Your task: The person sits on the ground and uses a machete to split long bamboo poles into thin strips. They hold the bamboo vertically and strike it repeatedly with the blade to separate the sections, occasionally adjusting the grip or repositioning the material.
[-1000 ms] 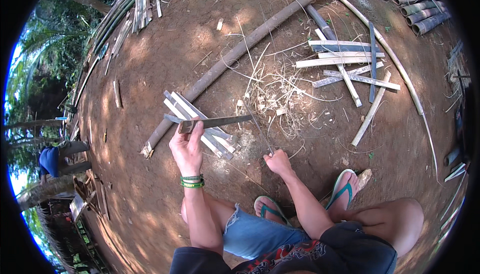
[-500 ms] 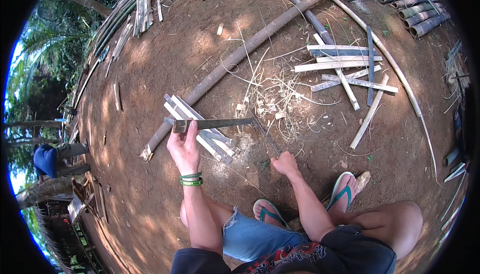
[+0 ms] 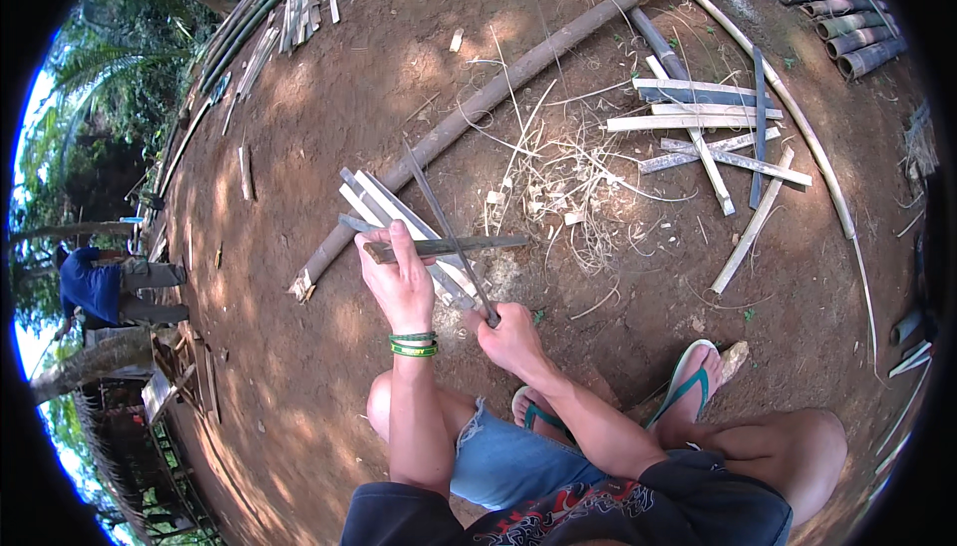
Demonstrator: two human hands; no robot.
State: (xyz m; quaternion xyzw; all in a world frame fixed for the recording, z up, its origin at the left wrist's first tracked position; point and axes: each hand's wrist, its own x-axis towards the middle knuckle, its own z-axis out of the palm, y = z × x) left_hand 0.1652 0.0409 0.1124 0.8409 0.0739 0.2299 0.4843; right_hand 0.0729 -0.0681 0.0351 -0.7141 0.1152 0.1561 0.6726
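My left hand (image 3: 402,287) is closed on one end of a dark split-bamboo strip (image 3: 483,244), thumb along its top, the strip's free end pointing right. In my right hand (image 3: 510,339) is the handle of a long, thin, dark-bladed knife (image 3: 436,205). Its blade slants up and to the left, crossing the strip just right of my left fingers; whether it touches the strip I cannot tell. Below my left hand, pale split-bamboo slats (image 3: 361,197) lean over a round brown pole (image 3: 469,112) on the ground.
Curly bamboo shavings (image 3: 583,197) litter the dirt ahead. A loose pile of cut slats (image 3: 698,122) lies to the right, with bamboo tubes (image 3: 862,42) stacked at the far right. My sandalled feet (image 3: 693,376) are close below. At the far left a person in blue (image 3: 95,282) stands.
My right hand has swung left toward my left hand, and the knife blade now crosses near the gripped end instead of the strip's far tip. My left hand has shifted slightly right in the view.
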